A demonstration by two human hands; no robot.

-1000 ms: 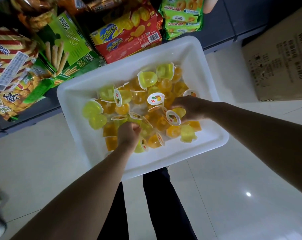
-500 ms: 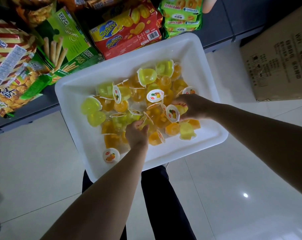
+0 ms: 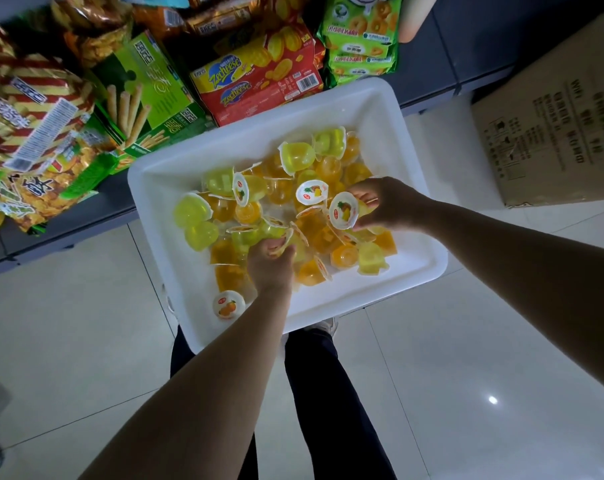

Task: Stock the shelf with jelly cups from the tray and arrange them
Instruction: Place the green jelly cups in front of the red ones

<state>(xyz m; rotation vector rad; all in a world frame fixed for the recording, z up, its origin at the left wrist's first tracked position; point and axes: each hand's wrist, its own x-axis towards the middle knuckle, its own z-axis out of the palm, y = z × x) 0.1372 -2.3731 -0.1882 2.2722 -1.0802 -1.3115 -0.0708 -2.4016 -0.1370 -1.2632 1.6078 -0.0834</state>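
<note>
A pale tiled floor (image 3: 432, 393) runs under a low dark shelf (image 3: 68, 220) crowded with snack packs. Against its edge sits the white rectangular plastic tray (image 3: 414, 271), its long axis running from lower left to upper right, holding a loose heap of small clear jelly cups (image 3: 286, 188) in yellow-green and orange, tipped every way.

The right hand (image 3: 387, 202) pinches one cup with a white pineapple-printed foil lid (image 3: 343, 210), lid facing the camera, raised just above the right side of the heap. The left hand (image 3: 271, 261) is curled down into the middle of the pile, fingers closing round an orange cup (image 3: 279, 245); whether it has a firm hold I cannot tell. The two hands are apart, one on each side of the pile's centre. One orange-lidded cup (image 3: 228, 304) lies alone near the tray's near-left corner, just beside the left forearm.

The shelf lies beyond the tray, up and left, so the left hand looks nearer to it (the red Zecheese cracker box (image 3: 255, 84) and green biscuit-stick box (image 3: 144, 88) already fill much of that stretch). A brown cardboard carton (image 3: 553, 112) stands to the right.
</note>
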